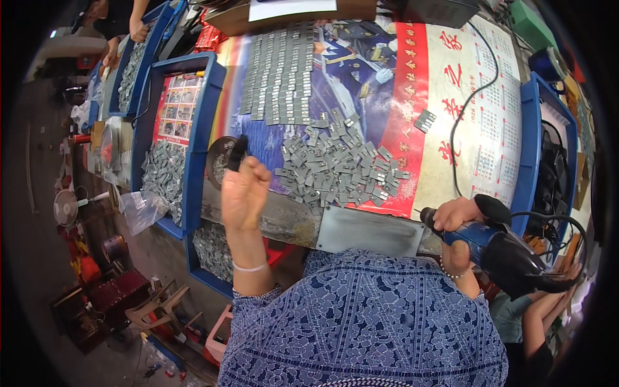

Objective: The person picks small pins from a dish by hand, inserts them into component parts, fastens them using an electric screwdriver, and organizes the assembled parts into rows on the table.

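Note:
My left hand (245, 197) is beside a round dark dish (220, 158) of small metal pieces. Its fingers curl in, with a black cover (237, 153) on one or two; whatever they may pinch is hidden. At the right, my right hand (458, 216) grips a blue and black electric drill (480, 244), its thin bit pointing left over the table edge. Between the hands lies a loose heap of small grey rectangular pieces (335, 164). Behind it, similar pieces stand in tight rows (278, 74). A bare metal plate (367, 233) sits at the near edge.
Blue bins (192, 138) of grey pieces stand at the left; another blue bin (530, 155) is at the right. A black cord (453, 135) crosses the poster-covered table (445, 97). Other people's hands (138, 31) show at the far left, and another person's arm (535, 322) at lower right.

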The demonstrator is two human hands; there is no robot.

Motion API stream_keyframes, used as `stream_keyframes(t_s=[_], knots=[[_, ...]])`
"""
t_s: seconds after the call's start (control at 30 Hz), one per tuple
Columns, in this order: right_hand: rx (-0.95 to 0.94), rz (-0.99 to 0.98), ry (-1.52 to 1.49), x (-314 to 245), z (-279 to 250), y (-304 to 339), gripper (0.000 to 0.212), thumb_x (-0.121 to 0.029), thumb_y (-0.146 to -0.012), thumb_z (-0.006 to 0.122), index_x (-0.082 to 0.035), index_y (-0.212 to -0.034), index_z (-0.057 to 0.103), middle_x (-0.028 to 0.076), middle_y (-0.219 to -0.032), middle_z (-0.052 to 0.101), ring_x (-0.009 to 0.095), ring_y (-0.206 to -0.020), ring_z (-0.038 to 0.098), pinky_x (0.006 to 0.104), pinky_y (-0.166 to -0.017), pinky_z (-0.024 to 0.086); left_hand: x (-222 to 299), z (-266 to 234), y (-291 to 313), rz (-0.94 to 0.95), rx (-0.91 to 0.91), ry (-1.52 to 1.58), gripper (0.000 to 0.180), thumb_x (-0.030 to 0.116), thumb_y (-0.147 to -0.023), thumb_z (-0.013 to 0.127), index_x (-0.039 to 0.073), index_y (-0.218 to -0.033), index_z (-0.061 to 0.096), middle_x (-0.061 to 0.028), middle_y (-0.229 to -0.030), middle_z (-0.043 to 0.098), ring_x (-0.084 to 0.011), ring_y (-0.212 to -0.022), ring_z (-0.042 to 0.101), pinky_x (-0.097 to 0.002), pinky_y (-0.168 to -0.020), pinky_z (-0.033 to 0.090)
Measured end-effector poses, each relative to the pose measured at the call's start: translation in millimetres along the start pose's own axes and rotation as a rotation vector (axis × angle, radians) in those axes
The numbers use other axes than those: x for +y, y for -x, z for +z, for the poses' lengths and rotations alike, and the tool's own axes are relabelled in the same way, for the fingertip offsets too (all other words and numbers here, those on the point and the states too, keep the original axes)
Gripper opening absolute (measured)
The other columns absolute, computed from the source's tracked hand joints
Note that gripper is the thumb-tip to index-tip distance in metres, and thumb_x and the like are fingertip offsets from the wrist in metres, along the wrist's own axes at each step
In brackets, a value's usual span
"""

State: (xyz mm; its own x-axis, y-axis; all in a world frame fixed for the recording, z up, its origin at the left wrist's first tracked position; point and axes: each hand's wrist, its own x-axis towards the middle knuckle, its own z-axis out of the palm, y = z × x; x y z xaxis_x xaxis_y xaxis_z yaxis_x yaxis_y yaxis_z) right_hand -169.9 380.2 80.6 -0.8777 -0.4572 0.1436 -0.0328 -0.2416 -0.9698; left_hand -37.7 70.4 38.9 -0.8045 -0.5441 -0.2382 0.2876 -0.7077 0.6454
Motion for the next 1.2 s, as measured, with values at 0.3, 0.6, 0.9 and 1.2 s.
stream_keyframes(t_s=[0.3,0.6,0.9,1.2], knots=[[0.094,-0.399,-0.162,-25.2,8.5,-19.2,0.047,-0.047,-0.078,0.068,-0.005,-0.077,0.045,0.003,-0.074,0.047,0.015,-0.060,0.052,0.0273,-0.056,0.043,-74.5,58.8,7.1,-0.447,-0.176,0.039,0.063,0.003,-0.080,0.067,0.002,-0.135,0.035,-0.0041,-0.089,0.061,-0.0139,-0.080,0.054,-0.0280,-0.077,0.045],[-0.106,-0.541,-0.335,-38.7,18.6,-41.2,0.046,-0.046,-0.078,0.069,-0.006,-0.074,0.047,0.001,-0.069,0.051,0.013,-0.056,0.057,0.0232,-0.050,0.049,-98.7,84.6,7.3,-0.553,-0.251,-0.075,0.067,0.006,-0.079,0.069,-0.001,-0.135,0.033,-0.0040,-0.085,0.061,-0.0145,-0.078,0.054,-0.0300,-0.074,0.045],[-0.120,-0.546,-0.316,-30.7,23.3,-44.2,0.047,-0.048,-0.079,0.068,-0.005,-0.076,0.048,0.001,-0.070,0.051,0.013,-0.057,0.058,0.0245,-0.051,0.050,-106.7,84.7,5.4,-0.631,-0.290,-0.066,0.048,0.005,-0.081,0.066,-0.001,-0.123,0.044,-0.0077,-0.088,0.063,-0.0179,-0.083,0.062,-0.0288,-0.074,0.050],[-0.131,-0.522,-0.287,-27.4,22.2,-44.4,0.048,-0.049,-0.078,0.067,-0.006,-0.076,0.046,0.001,-0.070,0.051,0.013,-0.057,0.058,0.0245,-0.051,0.050,-107.1,91.2,2.6,-0.656,-0.317,-0.037,0.049,-0.002,-0.082,0.063,0.000,-0.126,0.043,-0.0070,-0.092,0.063,-0.0130,-0.085,0.059,-0.0260,-0.078,0.048]])
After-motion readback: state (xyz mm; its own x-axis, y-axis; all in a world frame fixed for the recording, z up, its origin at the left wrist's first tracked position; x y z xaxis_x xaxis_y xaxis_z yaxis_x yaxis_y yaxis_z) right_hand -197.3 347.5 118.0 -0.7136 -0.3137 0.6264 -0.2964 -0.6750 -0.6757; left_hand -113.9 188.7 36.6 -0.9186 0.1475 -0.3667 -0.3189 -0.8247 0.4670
